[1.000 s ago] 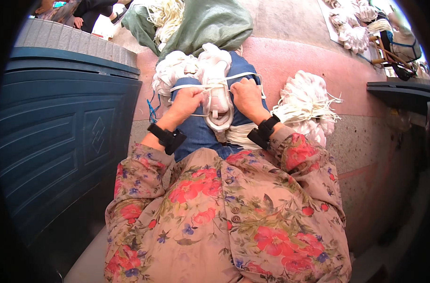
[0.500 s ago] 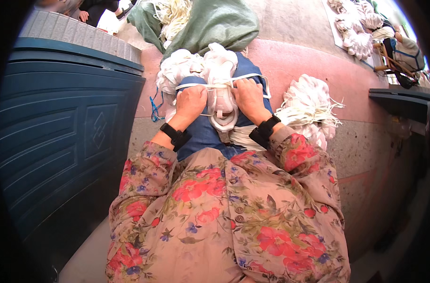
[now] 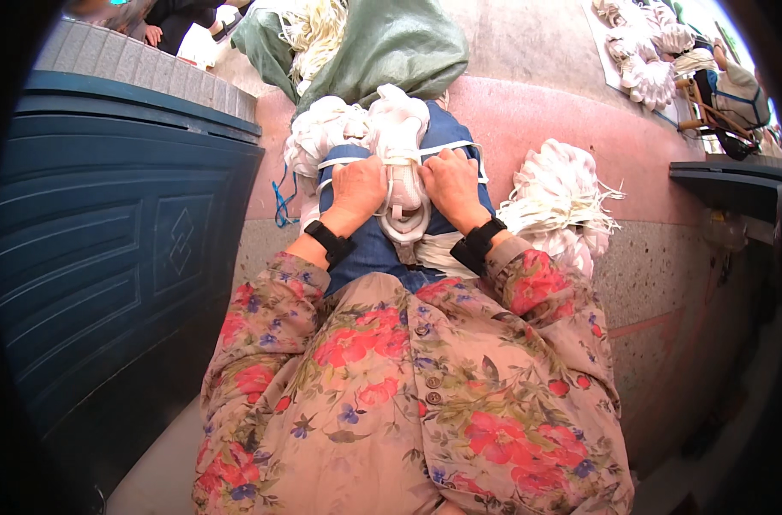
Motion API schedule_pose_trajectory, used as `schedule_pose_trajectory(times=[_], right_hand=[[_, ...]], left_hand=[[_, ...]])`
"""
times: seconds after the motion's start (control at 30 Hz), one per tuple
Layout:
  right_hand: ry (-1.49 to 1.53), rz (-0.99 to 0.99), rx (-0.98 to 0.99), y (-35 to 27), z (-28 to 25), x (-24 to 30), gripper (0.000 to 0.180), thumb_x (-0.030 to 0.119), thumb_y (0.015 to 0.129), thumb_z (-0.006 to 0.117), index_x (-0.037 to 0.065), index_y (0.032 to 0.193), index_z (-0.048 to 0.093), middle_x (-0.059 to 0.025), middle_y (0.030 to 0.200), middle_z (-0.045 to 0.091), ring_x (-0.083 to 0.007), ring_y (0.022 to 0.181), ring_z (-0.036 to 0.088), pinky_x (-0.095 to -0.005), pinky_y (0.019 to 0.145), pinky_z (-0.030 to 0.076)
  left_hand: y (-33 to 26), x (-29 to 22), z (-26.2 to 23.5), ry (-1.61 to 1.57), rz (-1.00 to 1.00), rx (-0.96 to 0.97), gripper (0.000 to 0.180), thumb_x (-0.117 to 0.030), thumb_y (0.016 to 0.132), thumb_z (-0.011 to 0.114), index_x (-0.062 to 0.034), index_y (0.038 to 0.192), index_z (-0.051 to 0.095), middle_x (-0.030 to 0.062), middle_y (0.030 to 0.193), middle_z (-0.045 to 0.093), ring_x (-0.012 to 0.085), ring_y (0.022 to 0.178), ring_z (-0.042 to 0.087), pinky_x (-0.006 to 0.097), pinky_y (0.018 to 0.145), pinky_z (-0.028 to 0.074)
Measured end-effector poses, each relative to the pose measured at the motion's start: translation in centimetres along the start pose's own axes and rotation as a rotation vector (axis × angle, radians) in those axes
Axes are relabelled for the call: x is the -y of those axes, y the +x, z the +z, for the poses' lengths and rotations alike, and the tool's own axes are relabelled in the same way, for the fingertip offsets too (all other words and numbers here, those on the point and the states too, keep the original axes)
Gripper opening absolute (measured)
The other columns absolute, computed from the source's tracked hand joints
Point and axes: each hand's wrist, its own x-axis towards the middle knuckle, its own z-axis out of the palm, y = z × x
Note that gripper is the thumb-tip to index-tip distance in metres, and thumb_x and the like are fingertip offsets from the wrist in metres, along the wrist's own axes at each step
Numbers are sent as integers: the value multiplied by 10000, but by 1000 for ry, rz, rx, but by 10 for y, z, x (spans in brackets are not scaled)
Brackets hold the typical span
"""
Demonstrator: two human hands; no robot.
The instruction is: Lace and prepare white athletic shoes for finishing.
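On the blue lap cloth, both hands stay put: the left hand and right hand keep their fingers clamped on the white bundle between them, tie unfinished.

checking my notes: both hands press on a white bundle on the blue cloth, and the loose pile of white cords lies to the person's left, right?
Not quite: the head view shows the pile of white cords on the person's right. Both the left hand and right hand do press the white bundle on the blue cloth.
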Motion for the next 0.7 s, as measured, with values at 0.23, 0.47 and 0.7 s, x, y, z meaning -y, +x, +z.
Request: schedule_pose_trajectory(times=[0.23, 0.47, 0.7], right_hand=[[-81, -31, 36, -6, -11, 10, 255, 323, 698, 600, 70, 672, 623, -68, 781, 543, -219, 819, 487, -384, 661, 334], [-120, -52, 120, -6, 0, 2, 154, 204, 712, 561, 57, 730, 601, -97, 763, 534, -261, 781, 492, -401, 645, 364], [175, -41, -89, -14, 13, -1, 116, 108, 706, 529, 68, 806, 572, -86, 733, 549, -257, 735, 507, -379, 640, 376]], left_hand=[[-13, -15, -13, 189, 98, -212, 259, -334, 693, 609, -75, 696, 597, 67, 683, 560, 242, 747, 485, 388, 634, 358], [-17, -15, -5, -60, -37, -97, 202, -233, 704, 601, -50, 791, 608, 97, 782, 597, 283, 805, 513, 402, 663, 405], [42, -22, 1, -317, 136, 13, 197, -182, 703, 589, -52, 849, 606, 139, 802, 598, 312, 775, 561, 394, 666, 436]])
